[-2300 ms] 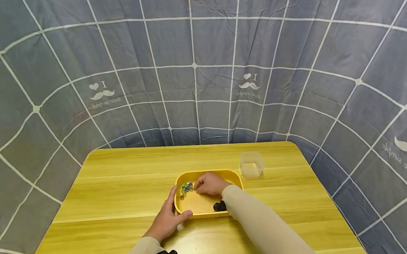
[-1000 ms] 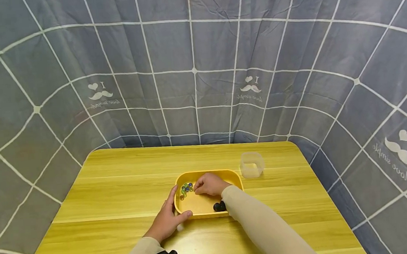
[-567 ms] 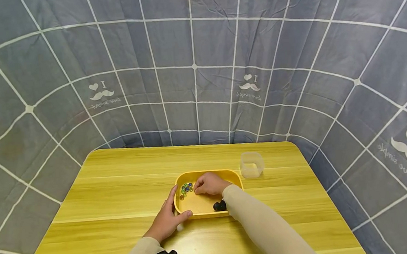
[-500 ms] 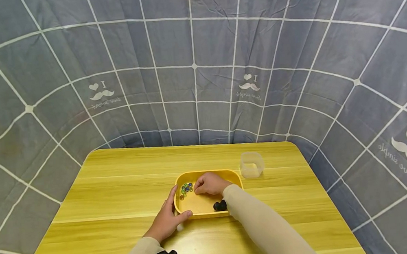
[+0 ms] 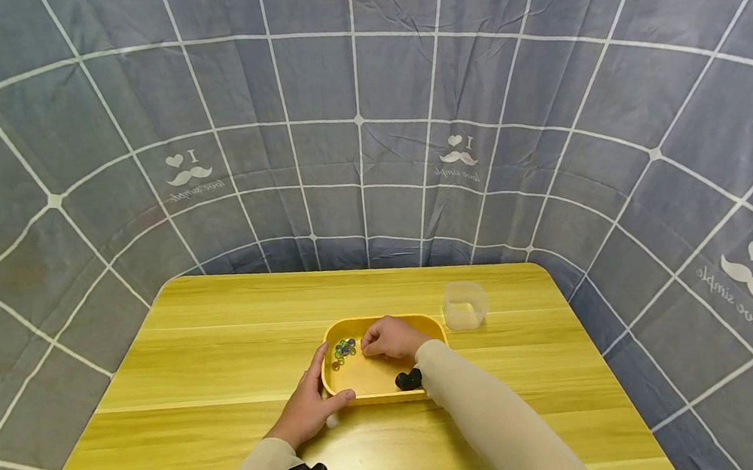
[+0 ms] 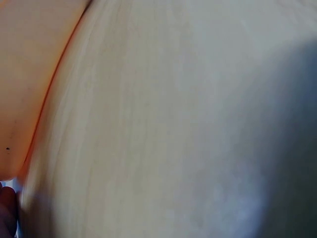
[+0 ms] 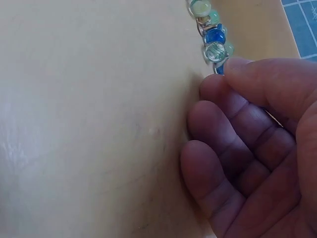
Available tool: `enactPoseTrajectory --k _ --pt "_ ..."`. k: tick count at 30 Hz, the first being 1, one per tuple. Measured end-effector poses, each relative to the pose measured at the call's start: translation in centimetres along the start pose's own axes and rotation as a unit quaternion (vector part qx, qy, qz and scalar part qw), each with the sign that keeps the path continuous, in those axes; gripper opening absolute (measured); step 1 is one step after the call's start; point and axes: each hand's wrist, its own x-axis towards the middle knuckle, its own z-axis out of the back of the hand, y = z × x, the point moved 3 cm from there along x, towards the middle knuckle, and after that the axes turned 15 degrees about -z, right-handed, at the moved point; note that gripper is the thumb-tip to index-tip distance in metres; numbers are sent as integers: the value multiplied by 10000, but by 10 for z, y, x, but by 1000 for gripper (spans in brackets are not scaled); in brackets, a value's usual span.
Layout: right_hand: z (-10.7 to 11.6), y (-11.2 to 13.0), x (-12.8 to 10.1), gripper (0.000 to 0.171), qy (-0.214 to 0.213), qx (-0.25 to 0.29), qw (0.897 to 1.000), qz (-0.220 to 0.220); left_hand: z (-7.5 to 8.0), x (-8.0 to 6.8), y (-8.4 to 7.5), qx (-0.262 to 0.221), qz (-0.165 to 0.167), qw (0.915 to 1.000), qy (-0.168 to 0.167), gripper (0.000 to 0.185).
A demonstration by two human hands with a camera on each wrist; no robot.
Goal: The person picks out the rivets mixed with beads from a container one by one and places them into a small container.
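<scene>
one loose cluster of glass marbles (image 5: 345, 350) is lying inside the yellow tray (image 5: 382, 399), at its left end. right hand (image 5: 392, 339) is working in the tray just right of the cluster, thumb and index tips sitting close together, other fingers bending. i'm not able to tell if a marble is sitting between those tips. left hand (image 5: 306, 408) is bracing the tray's near left corner, index lying straight along the left wall, thumb resting at the near rim, not clenching. clear container (image 5: 464, 322) is standing on the table (image 5: 215, 402), right of the tray. i'm reading the step as fingertip work on the marbles. next move is probably calling for a light pinch, left hand steadying the tray.
</scene>
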Motion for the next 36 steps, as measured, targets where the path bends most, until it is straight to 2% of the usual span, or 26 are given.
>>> enactPoseTrajectory --k 12,19,30,36 --pt "3 -1 11 10 45 231 9997 -38 6 6 1 -126 -12 9999 19 108" --pt "8 5 8 3 61 326 9994 -31 12 9 -2 -151 5 9999 56 107" --pt "15 12 7 7 16 555 9982 -225 18 15 -1 -133 50 9998 122 108" --pt "19 14 5 10 89 602 9980 -190 18 15 3 -96 93 9999 109 108"
